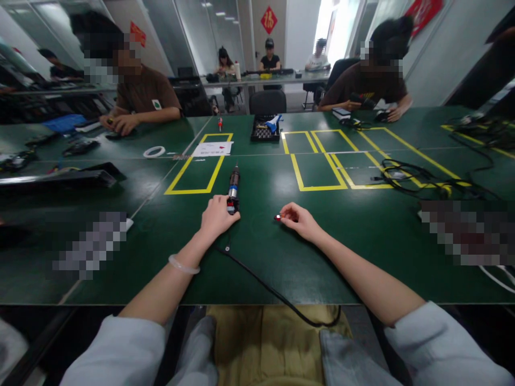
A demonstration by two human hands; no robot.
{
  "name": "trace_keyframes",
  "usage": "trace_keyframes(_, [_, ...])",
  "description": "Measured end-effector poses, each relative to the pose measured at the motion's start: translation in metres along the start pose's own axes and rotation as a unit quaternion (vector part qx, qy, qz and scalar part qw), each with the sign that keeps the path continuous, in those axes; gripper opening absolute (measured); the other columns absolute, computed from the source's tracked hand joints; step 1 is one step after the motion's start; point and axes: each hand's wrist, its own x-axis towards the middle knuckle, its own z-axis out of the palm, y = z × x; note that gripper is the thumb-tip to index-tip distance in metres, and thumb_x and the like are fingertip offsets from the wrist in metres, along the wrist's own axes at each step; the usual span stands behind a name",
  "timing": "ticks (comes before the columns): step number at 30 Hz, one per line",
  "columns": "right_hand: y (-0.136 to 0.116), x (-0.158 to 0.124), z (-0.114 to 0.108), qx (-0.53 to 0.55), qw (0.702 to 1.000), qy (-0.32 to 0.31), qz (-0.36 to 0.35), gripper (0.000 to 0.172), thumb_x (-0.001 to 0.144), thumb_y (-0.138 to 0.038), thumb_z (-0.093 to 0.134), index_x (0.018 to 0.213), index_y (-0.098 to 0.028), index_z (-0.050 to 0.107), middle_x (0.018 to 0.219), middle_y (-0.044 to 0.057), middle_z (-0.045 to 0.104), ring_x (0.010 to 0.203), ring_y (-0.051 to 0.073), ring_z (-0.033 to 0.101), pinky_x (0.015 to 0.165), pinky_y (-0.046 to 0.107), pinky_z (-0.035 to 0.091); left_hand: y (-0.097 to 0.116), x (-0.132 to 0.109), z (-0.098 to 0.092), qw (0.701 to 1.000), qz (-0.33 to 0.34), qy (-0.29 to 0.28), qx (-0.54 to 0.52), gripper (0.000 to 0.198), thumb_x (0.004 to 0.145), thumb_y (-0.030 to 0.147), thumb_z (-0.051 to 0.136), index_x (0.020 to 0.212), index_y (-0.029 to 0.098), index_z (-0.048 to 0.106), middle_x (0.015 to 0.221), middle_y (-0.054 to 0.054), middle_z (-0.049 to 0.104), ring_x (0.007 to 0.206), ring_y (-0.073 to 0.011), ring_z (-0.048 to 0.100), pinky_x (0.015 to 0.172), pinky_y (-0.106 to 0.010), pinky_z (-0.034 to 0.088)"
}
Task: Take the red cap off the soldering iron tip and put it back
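My left hand [216, 217] is closed around the rear end of an electric screwdriver [233, 184], a dark tool with silver and blue bands. It lies on the green table with its thin tip pointing away from me. From near its rear a black cord [267, 286] runs over the table edge towards my lap. To the right, my right hand [301, 221] rests on the table, fingers curled in a pinch. A small red-and-white piece [277, 218] pokes out from the fingertips, too small to name; the rest of it is hidden by the fingers.
Beyond my hands, yellow tape outlines [322, 188] mark the green table [257, 268]. A white sheet [213, 149], a tape roll [154, 152] and a black bit tray [264, 131] lie farther back. Tangled black cables [402, 174] are on the right. People sit across the table.
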Motion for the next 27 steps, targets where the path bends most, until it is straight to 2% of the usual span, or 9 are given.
trace_keyframes(6, [-0.003,-0.002,0.001,-0.039,0.999,-0.005,-0.029,0.009,0.08,-0.026,0.06,0.084,-0.019,0.055,0.077,0.0,0.057,0.067,0.012,0.052,0.063,0.025,0.043,0.056,-0.025,0.005,0.994,0.093,-0.006,-0.055,0.056,0.075,0.043,0.06,0.124,0.018,0.049,0.119,-0.014,0.052,0.108,-0.0303,0.05,0.082,-0.039,0.049])
trace_keyframes(11, [-0.004,-0.003,0.002,-0.079,0.995,0.003,-0.063,0.005,0.079,-0.019,0.057,0.082,-0.019,0.053,0.078,-0.001,0.053,0.065,0.012,0.049,0.062,0.024,0.042,0.083,-0.035,0.006,0.988,0.134,-0.015,-0.082,0.054,0.075,0.039,0.061,0.124,0.019,0.049,0.12,-0.013,0.052,0.108,-0.0296,0.05,0.085,-0.039,0.048])
trace_keyframes(15, [-0.002,-0.003,0.003,-0.105,0.991,-0.007,-0.082,0.005,0.079,-0.016,0.056,0.082,-0.019,0.053,0.078,-0.001,0.051,0.064,0.011,0.048,0.062,0.024,0.041,0.09,-0.04,0.006,0.984,0.149,-0.02,-0.098,0.054,0.075,0.037,0.062,0.124,0.019,0.048,0.123,-0.013,0.051,0.11,-0.0298,0.049,0.087,-0.039,0.047])
trace_keyframes(21, [0.001,-0.002,0.003,-0.139,0.986,-0.018,-0.095,0.004,0.082,-0.02,0.06,0.086,-0.019,0.061,0.085,0.002,0.054,0.072,0.014,0.052,0.069,0.027,0.044,0.088,-0.041,0.011,0.982,0.156,-0.014,-0.11,0.057,0.075,0.038,0.062,0.128,0.021,0.047,0.124,-0.012,0.05,0.11,-0.0287,0.049,0.089,-0.038,0.046])
trace_keyframes(27, [-0.003,-0.004,0.001,-0.112,0.99,-0.01,-0.082,0.012,0.085,-0.026,0.061,0.089,-0.018,0.068,0.087,0.005,0.062,0.073,0.015,0.057,0.07,0.028,0.046,0.091,-0.04,0.008,0.985,0.163,-0.026,-0.058,0.062,0.078,0.043,0.06,0.133,0.02,0.043,0.122,-0.012,0.05,0.108,-0.028,0.05,0.087,-0.037,0.045])
